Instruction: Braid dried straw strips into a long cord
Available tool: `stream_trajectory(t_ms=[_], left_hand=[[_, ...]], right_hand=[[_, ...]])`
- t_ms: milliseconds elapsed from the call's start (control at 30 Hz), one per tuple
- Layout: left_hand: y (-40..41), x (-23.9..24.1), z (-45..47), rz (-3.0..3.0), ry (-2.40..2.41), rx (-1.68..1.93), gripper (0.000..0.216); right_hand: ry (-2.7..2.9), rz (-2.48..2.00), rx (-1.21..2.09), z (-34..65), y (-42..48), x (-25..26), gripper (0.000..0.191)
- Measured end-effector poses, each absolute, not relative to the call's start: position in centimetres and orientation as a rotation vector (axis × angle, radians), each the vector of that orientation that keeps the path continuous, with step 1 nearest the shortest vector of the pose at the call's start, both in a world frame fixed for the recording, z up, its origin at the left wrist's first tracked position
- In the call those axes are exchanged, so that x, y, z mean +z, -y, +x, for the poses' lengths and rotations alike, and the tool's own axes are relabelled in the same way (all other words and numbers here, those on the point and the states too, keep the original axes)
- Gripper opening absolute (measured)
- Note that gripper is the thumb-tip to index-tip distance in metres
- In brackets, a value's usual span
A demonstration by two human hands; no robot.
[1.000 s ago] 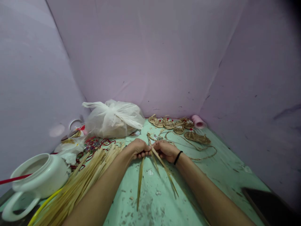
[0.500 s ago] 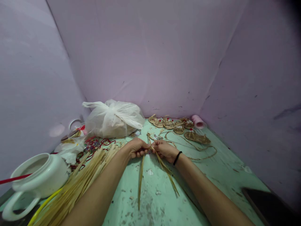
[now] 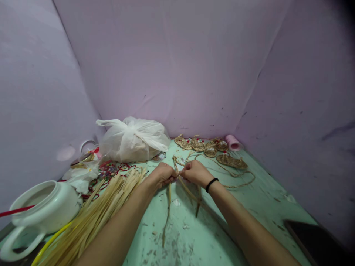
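Both hands meet over the middle of the table, pinching a braid of dried straw strips (image 3: 176, 164). My left hand (image 3: 165, 174) is closed on it from the left, thumb on top. Close beside it, my right hand (image 3: 195, 173) pinches the braid from the right, a black band on its wrist. Loose straw ends (image 3: 168, 214) hang below the left hand, and others trail under the right one. A long twisted straw cord (image 3: 246, 183) loops away on the right. Exactly which strand each fingertip grips is hidden.
On the left lie a bundle of straw strips (image 3: 105, 207), a white ceramic pot (image 3: 55, 207), red yarn (image 3: 124, 168) and a knotted plastic bag (image 3: 135, 140). Woven straw pieces (image 3: 198, 145) and a pink thread spool (image 3: 233, 143) line the wall. A dark flat object (image 3: 313, 240) sits right.
My right hand has turned over slightly, knuckles higher. The straw ends below it have shifted, one now hanging more steeply. My left hand stays nearly in place.
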State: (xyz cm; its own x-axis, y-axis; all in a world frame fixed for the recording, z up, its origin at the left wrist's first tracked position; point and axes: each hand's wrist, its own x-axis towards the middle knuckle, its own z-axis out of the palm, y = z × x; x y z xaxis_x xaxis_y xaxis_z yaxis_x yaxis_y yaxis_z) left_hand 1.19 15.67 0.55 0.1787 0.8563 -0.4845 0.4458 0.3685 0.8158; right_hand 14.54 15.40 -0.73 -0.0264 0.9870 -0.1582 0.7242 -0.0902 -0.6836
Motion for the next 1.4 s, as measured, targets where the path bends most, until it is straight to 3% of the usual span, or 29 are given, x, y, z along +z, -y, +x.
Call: stream_trajectory(t_ms=[100,300,500,667,867,1000,1167,1400], left_hand=[[-15.6,0.3,1.6,1.209,-1.480,0.474,0.015],[-16.4,-0.7,1.2,1.011,-1.406,0.474,0.014],[-16.1,-0.7,0.8,1.058,-1.365,0.527,0.012],[-15.8,-1.2,0.4,1.185,-1.313,0.569,0.015],[-16.0,-1.6,-0.2,1.194,-1.209,0.568,0.011],[-16.1,-1.8,-0.3,1.179,-1.192,0.567,0.006],[-16.2,-2.1,-0.4,1.199,-1.182,0.563,0.008],[-15.9,-1.9,-0.3,1.237,-1.157,0.575,0.009]], right_hand=[[1.858,-1.856,0.866,14.0,-14.6,0.4,0.015],[2.054,-1.928,0.386,11.9,-12.7,1.5,0.015],[2.175,-1.896,0.346,11.6,-12.3,1.2,0.019],[2.131,-1.714,0.781,13.4,-13.1,1.7,0.012],[1.314,-1.675,1.249,14.2,-14.3,1.3,0.006],[1.155,-1.601,1.579,12.8,-13.8,0.5,0.009],[1.127,-1.579,1.631,12.2,-13.2,-0.2,0.018],[1.236,-1.483,1.382,12.3,-13.2,-3.5,0.012]])
